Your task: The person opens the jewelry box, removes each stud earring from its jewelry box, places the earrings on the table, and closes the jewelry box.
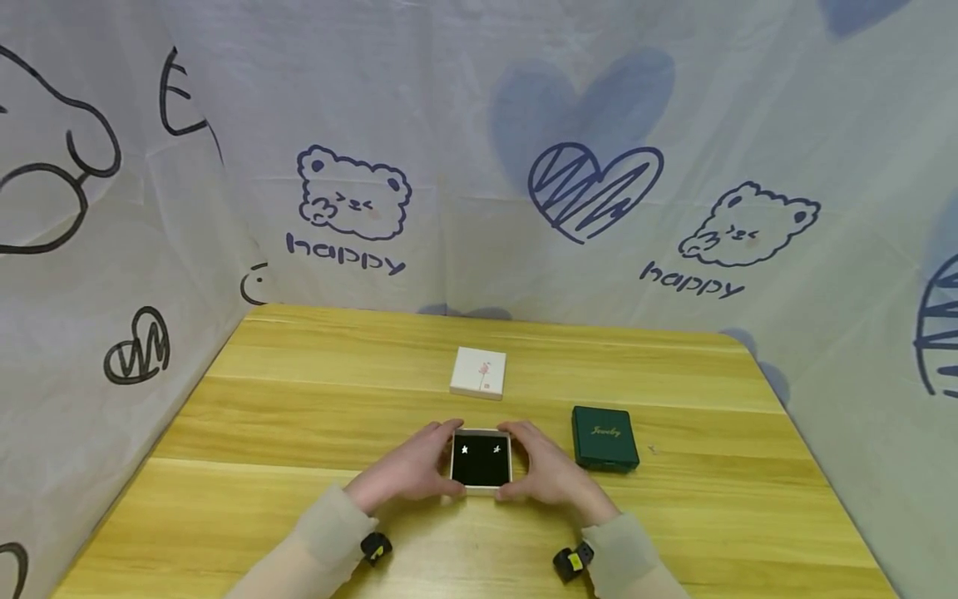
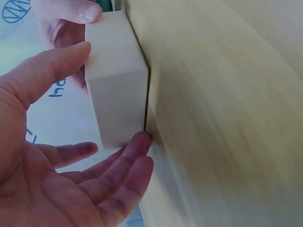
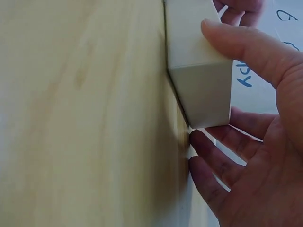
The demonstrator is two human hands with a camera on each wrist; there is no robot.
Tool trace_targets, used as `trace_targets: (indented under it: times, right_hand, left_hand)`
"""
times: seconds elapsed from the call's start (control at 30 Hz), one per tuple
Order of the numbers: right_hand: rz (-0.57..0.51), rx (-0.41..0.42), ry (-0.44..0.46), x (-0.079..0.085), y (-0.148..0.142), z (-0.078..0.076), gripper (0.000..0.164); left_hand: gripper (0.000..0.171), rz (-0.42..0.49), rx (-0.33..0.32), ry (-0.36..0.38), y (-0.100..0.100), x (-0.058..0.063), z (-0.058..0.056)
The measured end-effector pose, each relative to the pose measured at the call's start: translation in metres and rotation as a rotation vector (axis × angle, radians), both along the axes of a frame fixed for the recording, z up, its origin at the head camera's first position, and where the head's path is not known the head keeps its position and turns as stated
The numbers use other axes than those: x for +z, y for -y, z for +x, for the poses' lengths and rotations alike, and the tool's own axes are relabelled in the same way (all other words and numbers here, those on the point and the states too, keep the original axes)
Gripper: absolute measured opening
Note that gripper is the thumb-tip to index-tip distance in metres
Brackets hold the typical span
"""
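Observation:
A small white jewelry box (image 1: 481,491) sits on the table in front of me, uncovered. Two small silvery earrings, one at the left (image 1: 464,449) and one at the right (image 1: 496,449), are set in its black pad (image 1: 481,474). My left hand (image 1: 415,467) grips the box's left end, thumb at the near side and fingers toward the far corner. At the other end, my right hand (image 1: 548,471) holds it the same way. Both wrist views show the plain white walls, as at the left (image 2: 118,94) wrist, with thumbs on the near wall.
Farther back lies a flat white square lid or box (image 1: 477,373) with a pink flower print. A dark green box (image 1: 605,438) lettered "Jewelry" is to the right of my right hand. Beside it lies a tiny pale item (image 1: 654,449). Printed cloth (image 1: 464,274) hangs behind the wooden table (image 1: 299,399).

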State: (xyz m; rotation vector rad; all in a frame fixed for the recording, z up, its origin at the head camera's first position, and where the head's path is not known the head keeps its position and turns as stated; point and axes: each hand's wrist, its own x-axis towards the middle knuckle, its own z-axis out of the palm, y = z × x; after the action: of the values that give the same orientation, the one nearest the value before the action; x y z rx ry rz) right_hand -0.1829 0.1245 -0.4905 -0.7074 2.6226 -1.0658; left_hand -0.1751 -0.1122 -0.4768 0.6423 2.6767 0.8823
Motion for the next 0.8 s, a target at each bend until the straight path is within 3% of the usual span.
trace_targets:
  times: [0.47, 0.8]
  right_hand:
    - [-0.073, -0.016, 0.065, -0.005, -0.002, -0.003, 0.089]
    - [-0.087, -0.027, 0.086, -0.009, -0.003, -0.004, 0.09]
  left_hand:
    - [0.043, 0.055, 0.027, -0.045, -0.003, 0.003, -0.004]
    - [0.035, -0.063, 0.049, -0.142, -0.01, -0.001, -0.012]
